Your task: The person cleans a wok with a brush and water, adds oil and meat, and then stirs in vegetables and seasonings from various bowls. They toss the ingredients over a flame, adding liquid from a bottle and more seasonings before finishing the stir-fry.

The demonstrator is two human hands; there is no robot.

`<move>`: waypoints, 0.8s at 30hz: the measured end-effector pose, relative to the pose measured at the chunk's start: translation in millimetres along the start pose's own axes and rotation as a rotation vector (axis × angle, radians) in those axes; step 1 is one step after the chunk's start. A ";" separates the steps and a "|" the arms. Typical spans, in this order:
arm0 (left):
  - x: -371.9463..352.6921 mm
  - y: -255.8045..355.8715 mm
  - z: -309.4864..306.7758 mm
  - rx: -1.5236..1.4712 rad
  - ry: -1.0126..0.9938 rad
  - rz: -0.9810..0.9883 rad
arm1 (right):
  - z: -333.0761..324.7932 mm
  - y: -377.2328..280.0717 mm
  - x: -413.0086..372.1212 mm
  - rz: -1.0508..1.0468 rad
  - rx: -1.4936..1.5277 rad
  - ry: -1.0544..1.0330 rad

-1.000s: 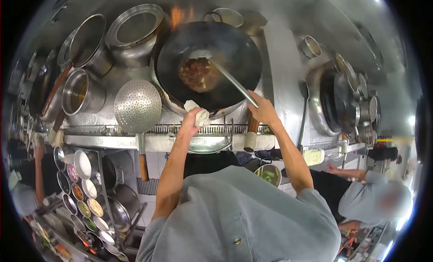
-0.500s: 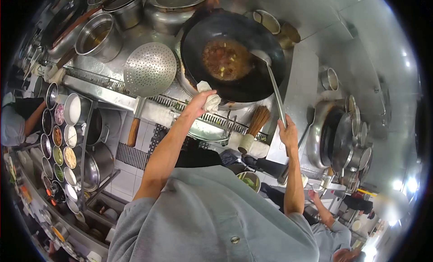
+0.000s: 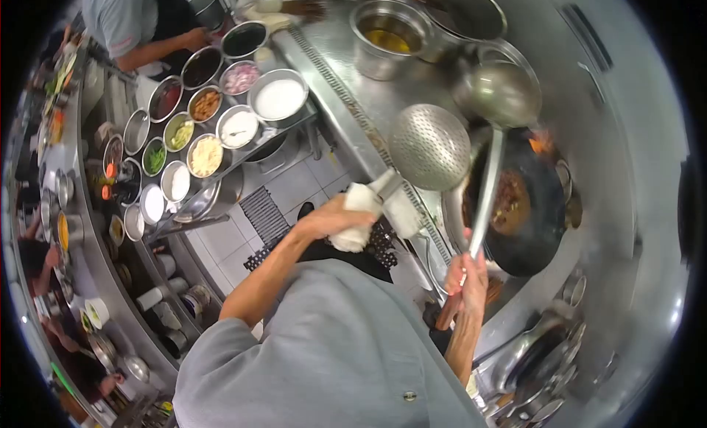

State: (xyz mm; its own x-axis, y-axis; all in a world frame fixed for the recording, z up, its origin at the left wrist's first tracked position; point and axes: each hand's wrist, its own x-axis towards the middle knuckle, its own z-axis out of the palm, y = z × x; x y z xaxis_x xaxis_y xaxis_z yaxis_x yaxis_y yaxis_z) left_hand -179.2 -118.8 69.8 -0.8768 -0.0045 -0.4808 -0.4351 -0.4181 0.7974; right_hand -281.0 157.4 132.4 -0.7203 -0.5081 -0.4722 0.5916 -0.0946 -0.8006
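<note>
My left hand [image 3: 328, 220] is closed round a folded white cloth [image 3: 357, 223], at the handle end of a perforated skimmer [image 3: 428, 144]. The skimmer's wooden grip is hidden by the cloth and hand. In my right hand [image 3: 468, 281] is the long handle of a metal ladle [image 3: 505, 93], its bowl raised above the stove near a lidless pot. Behind the ladle handle sits a black wok [image 3: 541, 233] with brown, bubbling sauce [image 3: 509, 200] in it.
Flame [image 3: 541, 144] shows at the wok's far rim. A metal pot of yellowish oil [image 3: 387, 41] stands on the steel stove top. To the left, a rack carries several bowls of ingredients, among them white powder [image 3: 278, 99]. Another person [image 3: 129, 23] works at the upper left.
My view has turned left. The ladle has come up out of the wok in my right hand. My left hand and the cloth have gone from the wok's rim to the skimmer's handle.
</note>
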 end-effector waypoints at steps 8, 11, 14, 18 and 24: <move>-36.5 33.2 -136.2 0.254 0.716 0.196 | 164.1 62.5 100.6 -0.048 -1.039 -0.298; -31.8 42.9 -161.5 0.319 0.761 0.220 | 190.8 77.7 119.9 -0.175 -1.220 -0.306; -23.6 43.6 -178.0 0.376 0.760 0.196 | 201.5 85.7 128.3 -0.203 -1.296 -0.258; -14.6 39.9 -187.3 0.375 0.770 0.213 | 210.6 86.1 127.4 -0.203 -1.309 -0.230; -6.7 29.2 -192.1 0.159 0.704 0.235 | 209.9 85.4 115.2 -0.090 -1.310 -0.240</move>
State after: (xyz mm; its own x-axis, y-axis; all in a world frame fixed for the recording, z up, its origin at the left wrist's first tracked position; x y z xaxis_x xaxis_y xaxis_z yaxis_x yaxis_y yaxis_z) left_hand -146.7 -305.5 26.3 -0.6356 -0.6786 -0.3681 -0.3240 -0.1984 0.9250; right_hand -237.4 -88.9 87.1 -0.5773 -0.6935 -0.4311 -0.3337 0.6822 -0.6505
